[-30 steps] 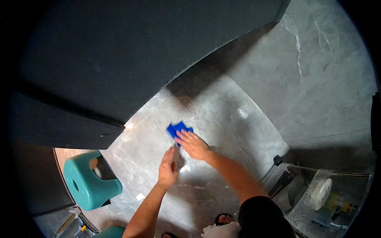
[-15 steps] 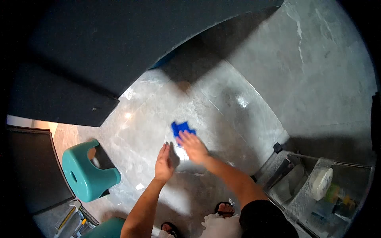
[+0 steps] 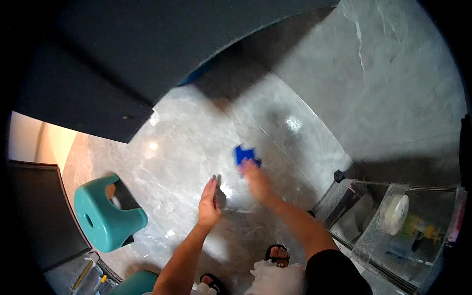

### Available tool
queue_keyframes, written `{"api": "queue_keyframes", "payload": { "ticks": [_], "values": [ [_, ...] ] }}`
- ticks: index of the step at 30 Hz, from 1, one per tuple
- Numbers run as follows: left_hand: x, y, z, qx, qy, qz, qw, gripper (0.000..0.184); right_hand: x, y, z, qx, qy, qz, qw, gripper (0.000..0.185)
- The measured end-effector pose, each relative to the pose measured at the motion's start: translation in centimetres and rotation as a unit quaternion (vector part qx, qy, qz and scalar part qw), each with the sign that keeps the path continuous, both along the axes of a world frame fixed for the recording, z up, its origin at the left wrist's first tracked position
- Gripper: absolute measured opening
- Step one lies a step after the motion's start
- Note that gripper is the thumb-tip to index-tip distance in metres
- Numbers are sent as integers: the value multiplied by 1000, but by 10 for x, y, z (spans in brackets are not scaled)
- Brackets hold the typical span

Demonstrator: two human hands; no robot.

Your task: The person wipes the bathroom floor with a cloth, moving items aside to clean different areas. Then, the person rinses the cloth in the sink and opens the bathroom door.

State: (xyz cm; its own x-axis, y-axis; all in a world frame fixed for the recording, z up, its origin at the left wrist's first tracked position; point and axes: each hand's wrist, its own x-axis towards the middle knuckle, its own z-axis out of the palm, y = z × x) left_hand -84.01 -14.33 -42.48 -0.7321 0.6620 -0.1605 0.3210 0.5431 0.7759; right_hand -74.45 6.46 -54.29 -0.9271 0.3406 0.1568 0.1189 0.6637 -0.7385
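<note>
Blue cloth [image 3: 244,153], one: farther right over the grey floor [image 3: 191,137] than half a second ago, with a wider gap to the left hand [image 3: 209,205]. Bright, even blue; crumpled, edges jagged, outline softened by blur. Located at the fingertips of the right hand [image 3: 256,178], which overlap its near edge. Right grip: blurred; clasping or merely pressing, cannot tell. Left grip: flat, fingers straight, close together.

The cloth [image 3: 246,155] was bright blue, the stool [image 3: 105,223] teal, the floor tiles [image 3: 187,132] grey with pale marble veining, the sleeve [image 3: 337,273] and both sandals [image 3: 215,283] black.
</note>
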Motion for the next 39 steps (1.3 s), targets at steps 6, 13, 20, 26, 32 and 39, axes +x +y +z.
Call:
{"api": "queue_keyframes", "payload": {
  "ticks": [6,13,20,26,32,39],
  "values": [
    [-15,-17,18,-8,-10,24,1000,73,-68,52,23,76,-97,28,992,46],
    [-21,-27,21,-7,21,31,999,70,-150,-71,-11,48,-4,184,982,41],
    [-26,-61,22,-22,26,62,997,67,-84,-14,-22,-223,-6,257,940,54],
    [-15,-60,24,-16,-12,89,996,67,-166,-57,0,121,-96,135,979,47],
    [-11,-56,21,0,3,56,998,66,-59,-50,36,30,-93,358,929,44],
    [9,-26,20,42,-47,6,998,69,80,52,34,162,-156,-131,966,62]
  ]
}}
